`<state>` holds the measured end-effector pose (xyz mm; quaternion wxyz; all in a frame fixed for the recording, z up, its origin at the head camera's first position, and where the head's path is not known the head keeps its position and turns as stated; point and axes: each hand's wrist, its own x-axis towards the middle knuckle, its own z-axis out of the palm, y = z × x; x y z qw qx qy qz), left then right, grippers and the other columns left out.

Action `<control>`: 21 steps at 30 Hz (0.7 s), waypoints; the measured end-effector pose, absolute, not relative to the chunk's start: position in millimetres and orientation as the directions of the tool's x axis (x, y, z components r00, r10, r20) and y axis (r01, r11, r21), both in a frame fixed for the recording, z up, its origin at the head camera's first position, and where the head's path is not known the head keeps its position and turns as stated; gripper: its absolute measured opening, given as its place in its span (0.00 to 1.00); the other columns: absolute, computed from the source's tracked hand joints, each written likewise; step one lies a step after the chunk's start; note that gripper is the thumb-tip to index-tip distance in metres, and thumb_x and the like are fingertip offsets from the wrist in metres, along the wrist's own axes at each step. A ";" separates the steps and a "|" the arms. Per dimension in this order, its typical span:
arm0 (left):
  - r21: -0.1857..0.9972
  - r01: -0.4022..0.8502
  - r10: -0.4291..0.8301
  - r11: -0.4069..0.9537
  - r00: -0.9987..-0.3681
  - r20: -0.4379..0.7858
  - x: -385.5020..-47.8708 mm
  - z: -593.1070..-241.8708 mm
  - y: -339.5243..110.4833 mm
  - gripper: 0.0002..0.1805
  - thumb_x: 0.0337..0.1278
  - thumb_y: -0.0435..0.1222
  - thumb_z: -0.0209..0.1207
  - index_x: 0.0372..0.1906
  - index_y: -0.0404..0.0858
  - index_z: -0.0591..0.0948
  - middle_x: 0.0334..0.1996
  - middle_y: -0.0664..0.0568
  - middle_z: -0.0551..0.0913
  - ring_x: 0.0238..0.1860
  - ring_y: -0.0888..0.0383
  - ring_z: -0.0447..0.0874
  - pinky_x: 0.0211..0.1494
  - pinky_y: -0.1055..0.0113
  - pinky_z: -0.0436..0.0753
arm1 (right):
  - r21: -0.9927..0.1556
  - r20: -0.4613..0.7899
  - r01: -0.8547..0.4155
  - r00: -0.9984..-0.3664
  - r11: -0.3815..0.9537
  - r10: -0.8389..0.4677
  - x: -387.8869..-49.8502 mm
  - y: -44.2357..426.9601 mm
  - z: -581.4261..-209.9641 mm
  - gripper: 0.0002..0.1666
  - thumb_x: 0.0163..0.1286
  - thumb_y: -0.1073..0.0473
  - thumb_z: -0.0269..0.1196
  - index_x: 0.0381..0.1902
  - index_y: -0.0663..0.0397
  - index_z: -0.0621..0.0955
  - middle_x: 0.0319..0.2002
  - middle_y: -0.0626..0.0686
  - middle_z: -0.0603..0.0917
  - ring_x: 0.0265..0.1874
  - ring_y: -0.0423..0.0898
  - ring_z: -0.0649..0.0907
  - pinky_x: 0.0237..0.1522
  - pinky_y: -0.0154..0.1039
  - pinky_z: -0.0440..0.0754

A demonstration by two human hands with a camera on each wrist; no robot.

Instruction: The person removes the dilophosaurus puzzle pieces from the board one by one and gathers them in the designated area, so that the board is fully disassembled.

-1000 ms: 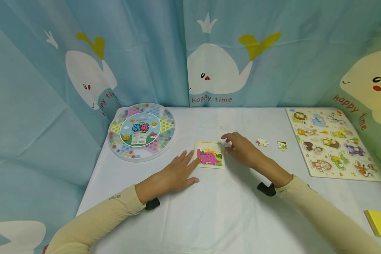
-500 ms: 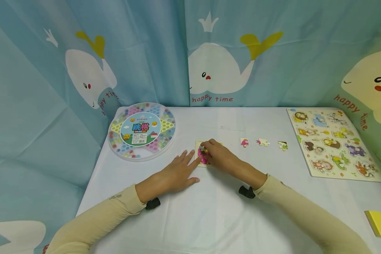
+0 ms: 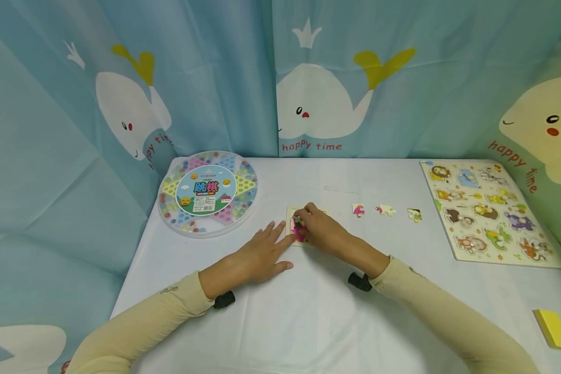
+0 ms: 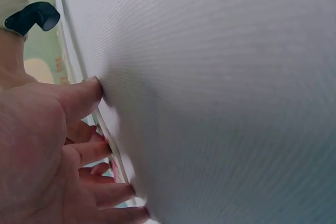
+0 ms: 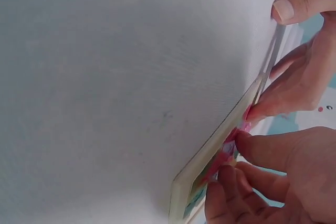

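A small jigsaw puzzle in a pale tray frame (image 3: 292, 209) lies on the white table, bearing a pink dinosaur picture. My left hand (image 3: 259, 255) lies with fingers spread, its fingertips on the frame's left edge. My right hand (image 3: 324, 229) is over the puzzle, thumb and fingertips pinching a puzzle piece (image 3: 297, 221), mostly hidden by the fingers. In the right wrist view, these fingers meet at the pink picture inside the frame (image 5: 212, 142). Right of the frame lie three loose pieces: a pink one (image 3: 358, 210), a pale one (image 3: 386, 210) and a green-and-dark one (image 3: 414, 215).
A round Chinese checkers box (image 3: 243, 213) with coloured marbles stands at the back left. An animal peg puzzle board (image 3: 465, 200) lies at the right. Near the right front is a yellow block (image 3: 553, 329). Blue whale-print curtains (image 3: 215, 93) hang behind the table.
My right hand has moved left from beside the frame onto the puzzle and now pinches a piece. The pink loose piece has come into view. My left hand has stayed in place.
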<state>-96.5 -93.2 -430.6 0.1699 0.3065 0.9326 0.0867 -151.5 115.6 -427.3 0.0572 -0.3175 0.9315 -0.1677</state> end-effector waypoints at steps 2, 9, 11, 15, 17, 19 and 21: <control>0.266 0.542 0.601 0.797 -0.754 -0.264 -96.9 -430.7 -93.1 0.39 0.80 0.58 0.51 0.84 0.44 0.60 0.85 0.37 0.49 0.84 0.33 0.48 0.80 0.39 0.63 | -0.346 0.006 -0.581 -0.787 0.737 -0.617 -151.7 115.8 -427.7 0.21 0.72 0.68 0.69 0.60 0.66 0.80 0.53 0.63 0.79 0.46 0.52 0.85 0.54 0.45 0.88; 0.263 0.545 0.603 0.796 -0.753 -0.264 -97.2 -430.6 -92.8 0.39 0.80 0.58 0.51 0.84 0.44 0.60 0.85 0.37 0.50 0.84 0.32 0.49 0.80 0.39 0.63 | -0.420 0.045 -0.570 -0.790 0.706 -0.611 -151.0 120.4 -429.9 0.20 0.72 0.70 0.67 0.60 0.61 0.79 0.54 0.64 0.78 0.43 0.53 0.85 0.52 0.48 0.88; 0.264 0.546 0.604 0.795 -0.752 -0.263 -97.3 -430.5 -92.8 0.39 0.80 0.58 0.51 0.84 0.44 0.60 0.85 0.36 0.50 0.84 0.32 0.49 0.80 0.38 0.63 | -0.444 0.070 -0.578 -0.784 0.685 -0.616 -151.0 122.8 -431.7 0.20 0.72 0.71 0.66 0.60 0.59 0.78 0.53 0.64 0.78 0.43 0.54 0.85 0.51 0.48 0.88; 0.265 0.544 0.603 0.796 -0.752 -0.266 -97.4 -431.2 -93.2 0.39 0.80 0.58 0.52 0.84 0.44 0.60 0.85 0.36 0.50 0.84 0.33 0.49 0.80 0.38 0.63 | -0.461 0.128 -0.613 -0.761 0.641 -0.636 -152.1 125.9 -435.6 0.20 0.70 0.73 0.67 0.58 0.58 0.78 0.48 0.61 0.81 0.44 0.53 0.85 0.49 0.48 0.88; 0.265 0.544 0.603 0.796 -0.751 -0.269 -97.2 -431.5 -93.3 0.39 0.80 0.58 0.52 0.84 0.44 0.60 0.85 0.36 0.49 0.84 0.33 0.48 0.80 0.39 0.62 | -0.458 0.160 -0.632 -0.750 0.625 -0.641 -152.2 126.5 -436.7 0.19 0.70 0.74 0.67 0.56 0.58 0.80 0.46 0.59 0.82 0.43 0.52 0.86 0.48 0.47 0.88; 0.265 0.544 0.603 0.796 -0.750 -0.271 -97.4 -431.5 -93.2 0.39 0.80 0.58 0.52 0.84 0.45 0.60 0.85 0.36 0.49 0.84 0.34 0.48 0.81 0.39 0.62 | -0.448 0.182 -0.644 -0.745 0.620 -0.642 -152.5 127.1 -438.0 0.17 0.70 0.74 0.67 0.54 0.58 0.81 0.44 0.58 0.83 0.40 0.50 0.85 0.46 0.46 0.88; 0.268 0.543 0.603 0.796 -0.750 -0.272 -97.2 -430.8 -93.1 0.38 0.80 0.57 0.52 0.83 0.44 0.61 0.85 0.36 0.50 0.84 0.33 0.48 0.81 0.39 0.62 | -0.444 0.193 -0.650 -0.742 0.617 -0.642 -152.5 127.6 -438.3 0.16 0.70 0.74 0.67 0.52 0.58 0.81 0.42 0.57 0.82 0.38 0.49 0.85 0.45 0.45 0.88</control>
